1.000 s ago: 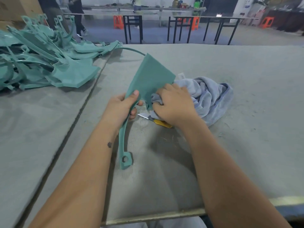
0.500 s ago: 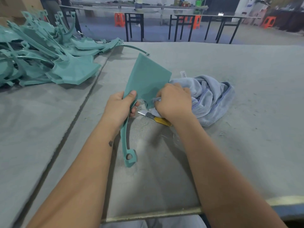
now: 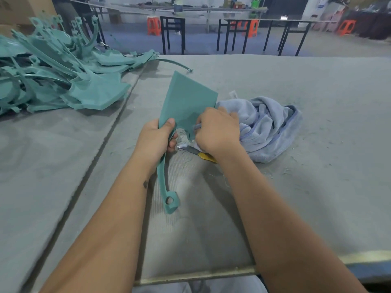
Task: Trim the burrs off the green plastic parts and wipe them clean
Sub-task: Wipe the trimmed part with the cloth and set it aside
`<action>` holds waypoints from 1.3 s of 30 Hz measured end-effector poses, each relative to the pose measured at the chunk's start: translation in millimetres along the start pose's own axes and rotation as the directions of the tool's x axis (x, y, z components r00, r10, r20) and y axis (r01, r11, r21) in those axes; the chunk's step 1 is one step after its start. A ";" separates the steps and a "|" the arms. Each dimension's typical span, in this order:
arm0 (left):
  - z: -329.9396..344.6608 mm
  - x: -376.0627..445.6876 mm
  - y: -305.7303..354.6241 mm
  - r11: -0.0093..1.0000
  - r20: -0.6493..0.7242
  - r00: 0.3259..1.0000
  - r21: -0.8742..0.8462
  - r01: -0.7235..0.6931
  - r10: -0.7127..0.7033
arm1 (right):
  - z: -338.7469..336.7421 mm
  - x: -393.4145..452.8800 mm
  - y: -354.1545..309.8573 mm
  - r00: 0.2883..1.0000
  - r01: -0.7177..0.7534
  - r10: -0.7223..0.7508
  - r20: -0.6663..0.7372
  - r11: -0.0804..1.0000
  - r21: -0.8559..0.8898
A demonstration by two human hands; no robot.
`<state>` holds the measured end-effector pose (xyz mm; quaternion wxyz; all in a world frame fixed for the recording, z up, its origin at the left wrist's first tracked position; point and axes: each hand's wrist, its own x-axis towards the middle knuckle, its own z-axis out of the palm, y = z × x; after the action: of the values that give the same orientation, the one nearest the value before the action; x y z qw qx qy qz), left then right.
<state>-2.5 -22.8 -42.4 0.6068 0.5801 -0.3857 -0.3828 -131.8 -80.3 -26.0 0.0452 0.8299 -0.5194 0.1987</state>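
A green plastic part (image 3: 186, 102) with a flat blade-like panel and a long curved arm ending in an eyelet stands tilted on the grey table (image 3: 296, 197). My left hand (image 3: 155, 140) grips its left edge, thumb on the front face. My right hand (image 3: 215, 132) clutches a fold of the light blue cloth (image 3: 268, 125) and presses it against the part's lower right edge. A yellow-handled utility knife (image 3: 198, 153) lies on the table beneath my right hand, partly hidden by it.
A large pile of green plastic parts (image 3: 55, 81) covers the table's far left. A seam (image 3: 101, 149) runs diagonally between two table mats. Fine plastic shavings lie around the cloth. Black-legged tables and orange stools (image 3: 153, 25) stand beyond the far edge.
My right hand with the cloth has slid a little up along the part's lower right edge. My left hand keeps the same grip. The knife has not moved.
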 end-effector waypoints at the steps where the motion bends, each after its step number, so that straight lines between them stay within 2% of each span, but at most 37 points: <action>1: -0.8 -0.5 -0.4 1.000 0.008 1.000 -0.007 0.002 -0.002 | 0.8 -0.2 0.9 0.998 -0.055 0.055 -0.014 0.998 -0.006; 4: -1.8 -1.5 -0.3 1.000 0.009 1.000 -0.010 0.002 -0.002 | 4.7 -1.6 -5.0 0.991 -0.110 0.104 -0.081 0.992 -0.065; 8: 0.4 -0.9 1.0 1.000 -0.009 1.000 0.016 -0.011 0.011 | 4.0 -2.1 -9.6 0.997 0.015 -0.024 -0.067 0.992 -0.127; 13: 2.6 -0.4 -0.1 0.993 -0.019 0.998 0.105 -0.049 0.051 | 1.9 1.0 0.1 0.989 0.144 -0.146 0.019 0.986 0.087; 17: 2.7 -0.5 0.1 0.988 -0.033 0.999 0.153 -0.034 0.039 | 7.7 -1.3 5.3 0.999 -0.003 0.009 -0.050 0.994 0.111; 20: -1.1 -2.3 4.1 1.000 0.003 1.000 0.004 0.031 -0.031 | 14.4 -0.1 4.2 0.990 -0.084 0.088 -0.112 0.996 0.039; 22: -4.2 -2.7 6.4 0.997 -0.016 0.999 -0.064 0.051 -0.052 | 14.5 0.8 4.4 0.973 -0.140 0.159 -0.168 0.983 0.123; 25: -7.4 -2.7 9.7 0.975 -0.089 0.988 -0.195 0.106 -0.125 | 3.2 1.9 16.8 0.880 -0.266 0.414 -0.233 0.837 0.478; 27: -10.5 -3.5 13.3 0.896 -0.051 0.977 -0.412 0.167 -0.206 | -4.1 2.4 27.2 0.805 -0.298 0.561 -0.190 0.661 0.689; 29: -14.7 -3.7 15.2 0.829 0.014 0.981 -0.532 0.171 -0.193 | -10.1 0.4 32.2 0.761 -0.275 0.632 -0.147 0.520 0.809; 31: -19.7 -3.7 16.6 0.857 0.014 0.982 -0.486 0.170 -0.187 | -14.6 -1.3 33.1 0.722 -0.226 0.676 -0.150 0.435 0.871; 33: -22.5 -3.5 17.1 0.902 0.014 0.979 -0.388 0.191 -0.202 | -17.7 -2.1 34.5 0.671 -0.172 0.718 -0.187 0.395 0.902; 35: -21.3 -4.9 16.9 0.915 0.065 0.970 -0.323 0.244 -0.236 | -19.0 -2.6 35.6 0.646 -0.118 0.724 -0.240 0.406 0.906; 36: -19.2 -6.3 17.4 0.914 0.105 0.963 -0.304 0.268 -0.248 | -18.9 -2.9 35.4 0.651 -0.109 0.707 -0.275 0.445 0.889; 38: -13.7 -8.0 17.0 0.915 0.184 0.952 -0.279 0.290 -0.246 | -17.8 -4.5 32.8 0.689 -0.124 0.624 -0.368 0.602 0.789; 39: -10.8 -8.4 16.4 0.920 0.209 0.948 -0.263 0.291 -0.240 | -16.2 -5.2 31.2 0.733 -0.118 0.548 -0.404 0.687 0.717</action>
<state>4.1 -10.1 -26.5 0.5919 0.4961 -0.2939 -0.5631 -165.8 -85.6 -17.2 -0.1246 0.5709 -0.5262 0.6178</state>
